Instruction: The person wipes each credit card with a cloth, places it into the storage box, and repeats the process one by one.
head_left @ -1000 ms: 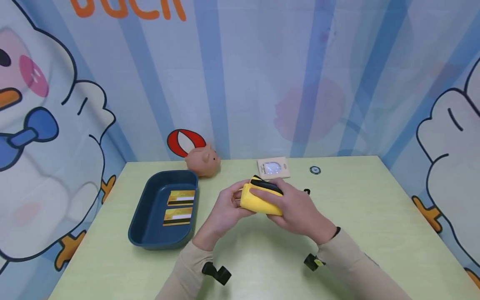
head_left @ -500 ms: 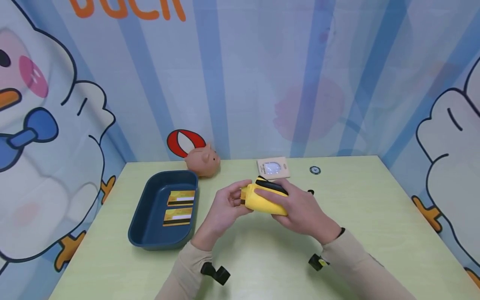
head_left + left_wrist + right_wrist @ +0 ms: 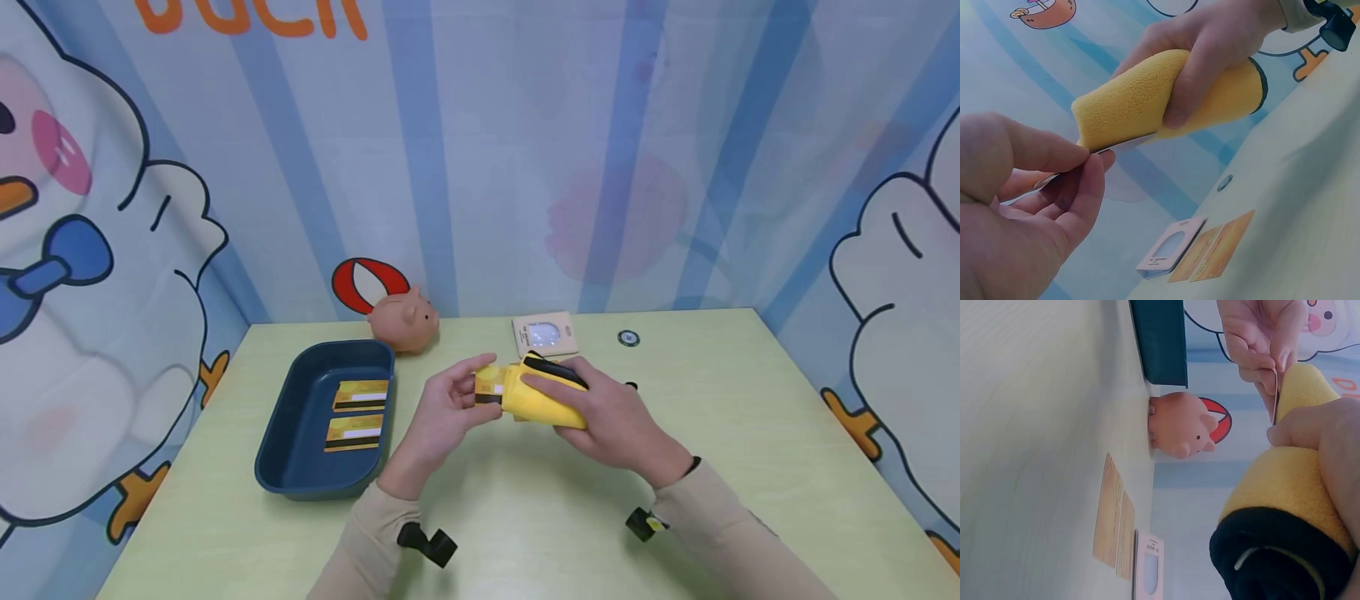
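Closest to me, over the middle of the green table point(image 3: 750, 433), the two hands meet. The right hand point(image 3: 615, 421) is wrapped around a yellow plush pouch point(image 3: 543, 402) with a black end, fingers curled over the top and thumb beneath, holding it in the air just above the tabletop. The left hand point(image 3: 442, 412) pinches a gold card point(image 3: 487, 388) between thumb and fingertips at the pouch's mouth, at about 9 o'clock from the pouch. Compared with a second ago, when barely an edge of the card showed past the yellow fabric, more of it now stands clear, dark stripe included, and the pouch has drifted a little toward 3 o'clock; I judge the card is being drawn out and is roughly halfway free. Out at 9 o'clock from the hands sits a dark blue tray point(image 3: 300, 417) with two more gold cards point(image 3: 357, 414) lying flat in it, one behind the other. Farther back, at 11 o'clock, a small pink pig figure point(image 3: 403, 321) stands by the wall, and at 12 o'clock lies a pale card holder point(image 3: 545, 335) with small print too fine to read, a small round token point(image 3: 628, 337) to its right. On the backdrop point(image 3: 525, 167), orange letters are cut off at the top and cannot be read in full.
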`<state>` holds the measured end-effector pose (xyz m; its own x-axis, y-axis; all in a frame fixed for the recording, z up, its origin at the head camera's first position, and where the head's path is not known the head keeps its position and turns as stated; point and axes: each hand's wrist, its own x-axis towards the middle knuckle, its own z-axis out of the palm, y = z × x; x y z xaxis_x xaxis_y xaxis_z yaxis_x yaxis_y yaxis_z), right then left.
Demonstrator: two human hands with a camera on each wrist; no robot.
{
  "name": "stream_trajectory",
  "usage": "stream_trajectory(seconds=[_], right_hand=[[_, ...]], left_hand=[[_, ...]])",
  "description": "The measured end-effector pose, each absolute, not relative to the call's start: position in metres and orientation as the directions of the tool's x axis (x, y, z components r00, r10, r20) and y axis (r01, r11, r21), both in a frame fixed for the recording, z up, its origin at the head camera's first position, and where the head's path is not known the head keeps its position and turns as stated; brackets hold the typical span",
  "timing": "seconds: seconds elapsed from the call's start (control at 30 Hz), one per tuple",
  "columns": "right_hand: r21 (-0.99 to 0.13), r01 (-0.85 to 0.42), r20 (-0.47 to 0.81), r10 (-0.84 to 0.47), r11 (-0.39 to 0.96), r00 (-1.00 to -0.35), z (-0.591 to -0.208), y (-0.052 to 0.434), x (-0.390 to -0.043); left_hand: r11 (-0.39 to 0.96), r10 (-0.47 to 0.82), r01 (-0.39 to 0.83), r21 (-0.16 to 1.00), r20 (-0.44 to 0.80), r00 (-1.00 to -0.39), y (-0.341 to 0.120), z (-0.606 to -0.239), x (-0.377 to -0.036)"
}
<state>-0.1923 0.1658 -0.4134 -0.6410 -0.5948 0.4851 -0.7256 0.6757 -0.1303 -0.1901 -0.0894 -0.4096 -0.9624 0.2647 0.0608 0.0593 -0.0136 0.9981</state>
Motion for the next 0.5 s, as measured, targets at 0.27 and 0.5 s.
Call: stream_trajectory(seconds=[0.27, 0.5], right_hand=[[-0.139, -0.713, 0.476, -0.585, 0.688, -0.657, -0.4166, 0.1692, -0.1934], [-0.153, -0.699, 0.464, -0.573, 0.699, -0.675, -0.4177, 0.1715, -0.1934]], left_hand=[[-0.031, 0.247, 0.051, 0.998, 0.058, -0.967, -0.0908, -0.4097, -0.1904], [-0.033, 0.243, 0.054, 0.998, 0.061, -0.968, -0.0926, -0.408, -0.1895]])
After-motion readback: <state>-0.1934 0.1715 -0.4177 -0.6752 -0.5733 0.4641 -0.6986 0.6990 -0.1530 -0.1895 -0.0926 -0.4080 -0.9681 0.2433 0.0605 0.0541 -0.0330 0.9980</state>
